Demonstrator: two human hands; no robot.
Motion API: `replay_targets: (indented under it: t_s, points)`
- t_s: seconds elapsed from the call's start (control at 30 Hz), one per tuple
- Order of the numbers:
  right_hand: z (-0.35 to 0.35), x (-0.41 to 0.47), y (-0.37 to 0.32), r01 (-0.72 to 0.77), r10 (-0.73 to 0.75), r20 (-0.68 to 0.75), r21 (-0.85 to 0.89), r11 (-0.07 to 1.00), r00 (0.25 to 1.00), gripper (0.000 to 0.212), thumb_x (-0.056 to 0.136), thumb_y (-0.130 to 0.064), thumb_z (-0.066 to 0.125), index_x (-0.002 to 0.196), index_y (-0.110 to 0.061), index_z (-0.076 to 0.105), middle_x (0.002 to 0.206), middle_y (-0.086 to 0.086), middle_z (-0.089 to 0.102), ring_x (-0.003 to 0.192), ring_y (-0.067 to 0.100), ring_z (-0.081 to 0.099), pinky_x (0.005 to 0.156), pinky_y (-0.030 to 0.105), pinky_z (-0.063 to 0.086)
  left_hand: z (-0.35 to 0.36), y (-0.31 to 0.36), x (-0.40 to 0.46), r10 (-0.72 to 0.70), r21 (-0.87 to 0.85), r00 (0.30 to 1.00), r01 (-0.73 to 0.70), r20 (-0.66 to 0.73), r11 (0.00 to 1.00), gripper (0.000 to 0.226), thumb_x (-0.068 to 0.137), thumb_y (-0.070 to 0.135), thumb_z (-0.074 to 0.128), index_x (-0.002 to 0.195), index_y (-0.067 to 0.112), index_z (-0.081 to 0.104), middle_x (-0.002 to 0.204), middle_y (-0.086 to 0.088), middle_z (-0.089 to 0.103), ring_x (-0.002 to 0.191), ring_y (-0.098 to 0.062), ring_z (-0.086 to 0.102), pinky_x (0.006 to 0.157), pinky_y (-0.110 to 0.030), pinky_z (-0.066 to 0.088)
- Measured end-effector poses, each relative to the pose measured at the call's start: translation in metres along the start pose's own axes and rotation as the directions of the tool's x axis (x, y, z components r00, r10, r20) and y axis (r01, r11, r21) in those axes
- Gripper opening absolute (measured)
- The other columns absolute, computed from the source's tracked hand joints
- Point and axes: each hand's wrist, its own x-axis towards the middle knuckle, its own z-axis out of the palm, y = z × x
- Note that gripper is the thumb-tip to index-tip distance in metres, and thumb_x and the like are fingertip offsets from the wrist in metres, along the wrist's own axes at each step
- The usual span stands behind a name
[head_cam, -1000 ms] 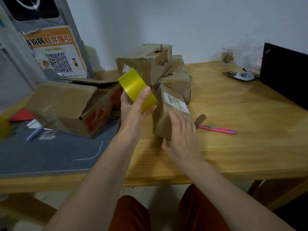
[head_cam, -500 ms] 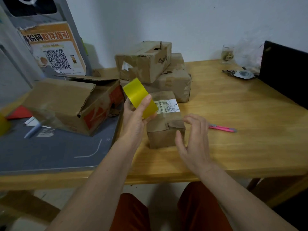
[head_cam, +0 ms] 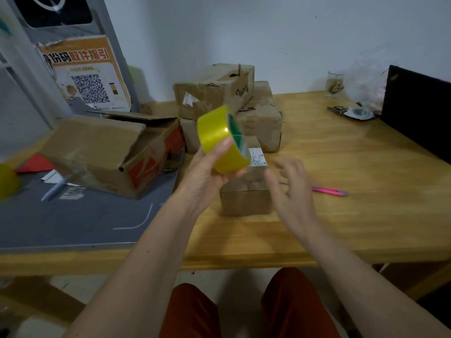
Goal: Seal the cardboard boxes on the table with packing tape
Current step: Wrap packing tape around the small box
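left hand: I've got it raised over the desk, thumb across the outer face of the yellow roll of packing tape, fingers curled round behind it. Roll is tilted, green core edge showing on its right side.
right hand: motion-blurred, fingers loosely spread, holding nothing. It sits just right of the small box; can't tell if it touches it.
small brown cardboard box with a white label: on the light wooden desk, directly below and behind the roll, between my 2 hands. Top flaps look closed.
stacked cardboard boxes: at least 3, piled behind the small box against the white wall; the top one is torn on its front face.
large open cardboard box with red print: left of the stack, flaps up, resting partly on the grey mat.
pink utility knife: flat on the desk, right of my right hand.
second yellow roll: at the left frame edge, blurred.
far right: drinking glass, bunch of keys, black panel.
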Motion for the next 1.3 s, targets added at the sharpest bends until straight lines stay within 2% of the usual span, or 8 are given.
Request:
replay_targets:
  t_s: [0.1,0.2,0.37,0.5,0.67,0.8,0.97,1.3]
  points:
    - [-0.015,0.022,-0.023,-0.263,0.222,0.149,0.382,0.886,0.964,0.034,0.092,-0.032,0.062,0.124,-0.023,0.054,0.117,-0.011,0.06,0.11,-0.001,0.057,0.087,0.017,0.048,0.004,0.006,-0.008,-0.137,0.055,0.952,0.127,0.272,0.99,0.08,0.051,0.048,0.094,0.12,0.02,0.064,0.112,-0.005,0.072,0.096,-0.02,0.071,0.065,-0.031,0.059]
    - [-0.018,0.035,-0.028,-0.44,0.355,0.26,0.522,0.731,0.898,0.048,0.074,-0.037,0.079,0.113,-0.013,0.066,0.108,0.005,0.072,0.103,0.02,0.068,0.092,0.044,0.054,0.013,0.002,-0.013,-0.209,0.14,0.905,0.169,0.371,0.976,0.087,0.045,0.049,0.097,0.117,0.017,0.062,0.108,-0.005,0.072,0.094,-0.02,0.07,0.072,-0.035,0.059]
    - [-0.018,0.039,-0.026,-0.43,0.499,0.039,0.569,0.701,0.866,0.012,0.08,-0.012,0.071,0.092,-0.011,0.071,0.091,0.009,0.073,0.093,0.026,0.069,0.094,0.053,0.051,0.013,-0.009,-0.016,-0.304,-0.055,0.924,0.325,0.23,0.944,0.09,0.033,0.031,0.103,0.112,0.008,0.065,0.105,-0.013,0.073,0.094,-0.023,0.072,0.075,-0.034,0.06]
    - [-0.024,0.039,-0.029,-0.351,0.453,-0.03,0.586,0.73,0.891,0.031,0.087,0.005,0.057,0.072,-0.021,0.066,0.059,-0.009,0.067,0.071,0.013,0.066,0.088,0.047,0.052,0.012,-0.021,-0.024,-0.379,-0.241,0.911,0.41,0.165,0.88,0.088,0.042,0.013,0.1,0.121,0.001,0.063,0.114,-0.023,0.07,0.103,-0.032,0.071,0.082,-0.039,0.061]
    - [-0.024,0.035,-0.032,-0.327,0.466,-0.066,0.626,0.708,0.883,0.03,0.089,0.005,0.056,0.074,-0.02,0.062,0.055,-0.01,0.065,0.06,0.003,0.064,0.087,0.044,0.052,0.024,-0.025,-0.031,-0.476,-0.428,0.878,0.451,0.054,0.783,0.041,0.072,0.007,0.072,0.111,-0.005,0.065,0.108,-0.026,0.07,0.093,-0.034,0.073,0.085,-0.047,0.057]
    - [-0.023,0.03,-0.031,-0.32,0.474,-0.066,0.657,0.683,0.878,0.029,0.089,0.006,0.056,0.076,-0.019,0.062,0.056,-0.011,0.066,0.061,0.002,0.064,0.088,0.042,0.051,0.034,-0.036,-0.033,-0.504,-0.534,0.864,0.416,-0.022,0.736,0.039,0.072,0.001,0.069,0.111,-0.004,0.063,0.096,-0.023,0.071,0.088,-0.03,0.072,0.074,-0.043,0.061]
    - [-0.021,0.026,-0.028,-0.318,0.515,-0.089,0.693,0.647,0.853,0.035,0.087,0.006,0.057,0.063,-0.018,0.062,0.052,-0.007,0.064,0.057,0.009,0.062,0.083,0.042,0.051,0.045,-0.047,-0.034,-0.558,-0.529,0.821,0.422,-0.121,0.736,0.003,0.09,-0.002,0.063,0.092,-0.004,0.063,0.076,-0.018,0.069,0.077,-0.023,0.065,0.058,-0.033,0.061]
    - [-0.043,0.039,-0.013,-0.31,0.587,-0.322,0.612,0.728,0.743,0.022,0.087,0.002,0.06,0.074,-0.014,0.055,0.048,0.0,0.053,0.049,0.019,0.053,0.062,0.039,0.049,0.039,-0.02,-0.03,-0.36,-0.232,0.896,0.304,-0.26,0.924,0.006,0.093,-0.006,0.058,0.095,-0.004,0.063,0.066,-0.006,0.06,0.06,-0.011,0.056,0.056,-0.02,0.056]
